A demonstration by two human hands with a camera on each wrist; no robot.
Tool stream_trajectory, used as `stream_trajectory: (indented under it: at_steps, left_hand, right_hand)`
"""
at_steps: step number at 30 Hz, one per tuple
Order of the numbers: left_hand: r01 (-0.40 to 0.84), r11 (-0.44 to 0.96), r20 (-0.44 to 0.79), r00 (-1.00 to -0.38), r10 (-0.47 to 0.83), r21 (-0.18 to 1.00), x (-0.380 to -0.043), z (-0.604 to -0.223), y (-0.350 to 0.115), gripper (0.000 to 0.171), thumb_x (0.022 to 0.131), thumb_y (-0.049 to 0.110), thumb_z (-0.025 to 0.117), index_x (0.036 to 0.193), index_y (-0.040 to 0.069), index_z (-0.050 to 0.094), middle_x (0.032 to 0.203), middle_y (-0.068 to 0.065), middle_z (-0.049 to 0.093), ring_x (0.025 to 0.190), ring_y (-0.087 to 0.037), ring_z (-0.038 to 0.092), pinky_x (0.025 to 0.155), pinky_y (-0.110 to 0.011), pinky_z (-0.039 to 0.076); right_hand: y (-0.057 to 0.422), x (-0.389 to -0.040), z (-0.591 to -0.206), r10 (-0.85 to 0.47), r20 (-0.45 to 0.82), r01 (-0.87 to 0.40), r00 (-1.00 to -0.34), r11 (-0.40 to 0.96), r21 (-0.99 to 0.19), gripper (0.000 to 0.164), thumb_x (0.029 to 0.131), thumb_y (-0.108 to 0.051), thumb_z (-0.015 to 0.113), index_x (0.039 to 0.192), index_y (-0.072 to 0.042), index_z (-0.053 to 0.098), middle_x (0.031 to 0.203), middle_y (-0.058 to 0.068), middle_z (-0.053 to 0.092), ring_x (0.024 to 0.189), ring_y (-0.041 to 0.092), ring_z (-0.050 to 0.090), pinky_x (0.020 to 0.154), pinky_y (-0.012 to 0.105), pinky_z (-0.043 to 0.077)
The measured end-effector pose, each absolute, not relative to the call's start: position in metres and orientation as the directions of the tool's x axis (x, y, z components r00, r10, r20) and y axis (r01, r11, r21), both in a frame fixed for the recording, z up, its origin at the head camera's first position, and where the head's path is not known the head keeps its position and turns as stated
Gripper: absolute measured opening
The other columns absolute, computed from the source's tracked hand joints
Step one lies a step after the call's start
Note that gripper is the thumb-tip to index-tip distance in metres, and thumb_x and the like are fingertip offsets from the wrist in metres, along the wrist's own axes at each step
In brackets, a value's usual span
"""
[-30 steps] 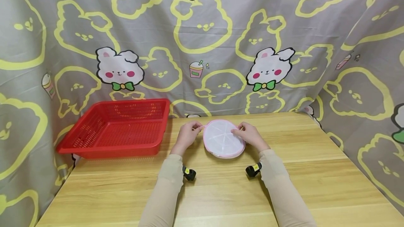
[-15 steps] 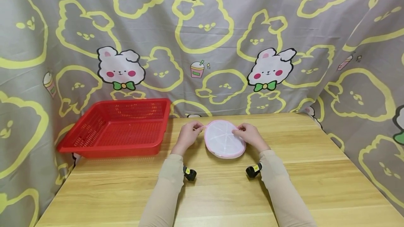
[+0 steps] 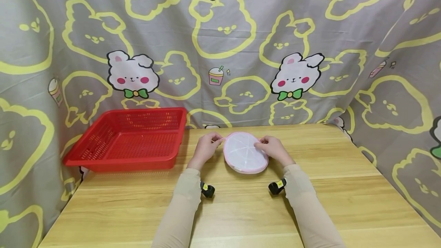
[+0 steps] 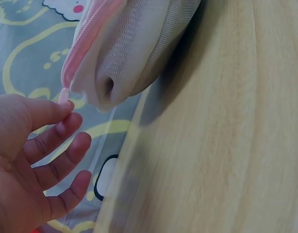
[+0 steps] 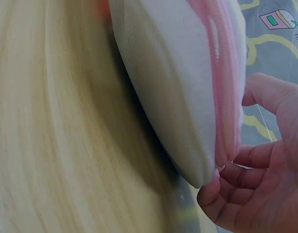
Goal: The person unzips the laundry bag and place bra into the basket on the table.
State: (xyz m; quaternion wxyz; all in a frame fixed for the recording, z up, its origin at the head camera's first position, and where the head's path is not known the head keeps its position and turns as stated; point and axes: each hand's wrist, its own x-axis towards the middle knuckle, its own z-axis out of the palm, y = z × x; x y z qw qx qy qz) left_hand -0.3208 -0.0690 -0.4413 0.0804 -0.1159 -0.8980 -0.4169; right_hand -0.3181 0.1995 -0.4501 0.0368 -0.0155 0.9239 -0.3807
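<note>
A round white mesh laundry bag with pink edging stands tilted above the wooden table in the head view. My left hand is at its upper left edge, and thumb and forefinger pinch the small pink zipper pull. The pink zipper runs along the rim in the left wrist view, with the other left fingers spread loosely. At the opposite edge my right hand grips the bag, its thumb on the white top face and the fingers curled at the rim. The inside of the bag is hidden.
A red plastic basket with perforated walls stands at the left of the wooden table. A grey curtain with cartoon rabbits hangs behind and along both sides. A small black camera is strapped to the left wrist, another to the right.
</note>
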Motion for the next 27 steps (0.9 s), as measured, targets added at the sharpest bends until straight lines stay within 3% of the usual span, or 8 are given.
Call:
stream_trajectory:
  at_steps: [7,27]
  left_hand:
    - [0.277,0.636,0.244,-0.959,0.142,0.72,-0.3206,-0.4413,-0.0693,0.008,0.094,0.019,0.065,0.092,0.014,0.071,0.088,-0.002,0.071,0.08,-0.016,0.06,0.069,-0.027,0.049]
    - [0.291,0.647,0.256,-0.955,0.15,0.705,-0.3222,-0.4441,-0.0695,0.009,0.094,0.021,0.065,0.092,0.015,0.072,0.091,-0.001,0.072,0.085,-0.017,0.062,0.075,-0.031,0.051]
  right_hand:
    - [0.1959,-0.317,-0.4478,-0.031,-0.064,0.024,-0.997,0.697,-0.716,0.037,0.087,-0.033,0.063,0.105,0.0,0.06,0.088,0.009,0.058,0.067,0.014,0.052,0.056,0.024,0.044]
    - [0.1952,-0.3186,-0.4482,-0.026,-0.011,-0.01,-1.0,0.692,-0.722,0.041,0.083,-0.031,0.062,0.108,0.002,0.059,0.098,0.015,0.062,0.082,0.021,0.057,0.064,0.022,0.046]
